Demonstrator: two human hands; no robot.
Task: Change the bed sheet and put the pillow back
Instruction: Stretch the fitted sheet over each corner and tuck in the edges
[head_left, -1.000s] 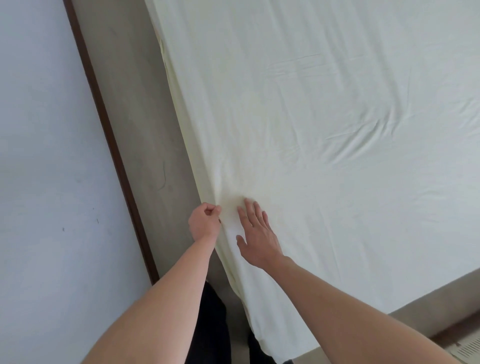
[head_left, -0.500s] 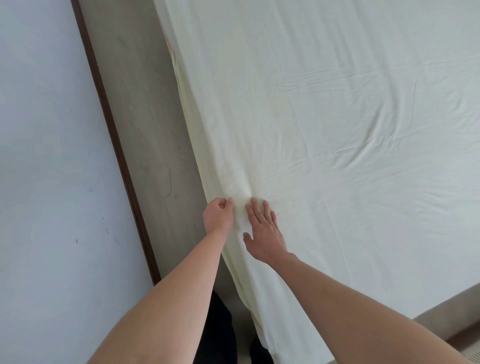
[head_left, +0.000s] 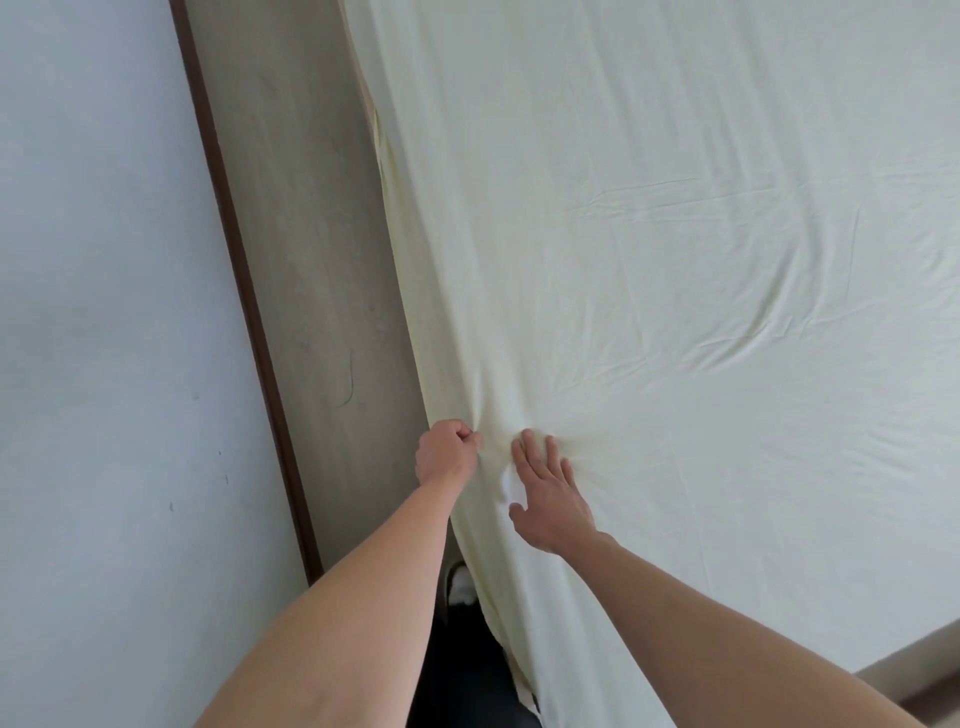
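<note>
- The step in hand looks like fitting the fresh sheet: the pale yellow bed sheet (head_left: 675, 260) lies spread over the bed, its left edge hanging down the side next to the strip of wooden floor (head_left: 311, 260) that runs along the white wall (head_left: 93, 312).
- The left hand (head_left: 445, 453) is curled into a fist at the bed's edge, pinching a fold of the sheet; small creases run out from that pinch.
- The right hand (head_left: 548, 491) lies flat on top of the sheet just beside the left, fingers straight and a little spread, pressing the cloth down and gripping nothing.
- Shallow wrinkles cross the middle of the sheet, so the smoothing is not finished.
- No pillow is in view, so putting it back is probably a later step.
- The next move likely calls for pulling the pinched edge down and tucking it, with the flat hand keeping the top from sliding, then working along the side.
</note>
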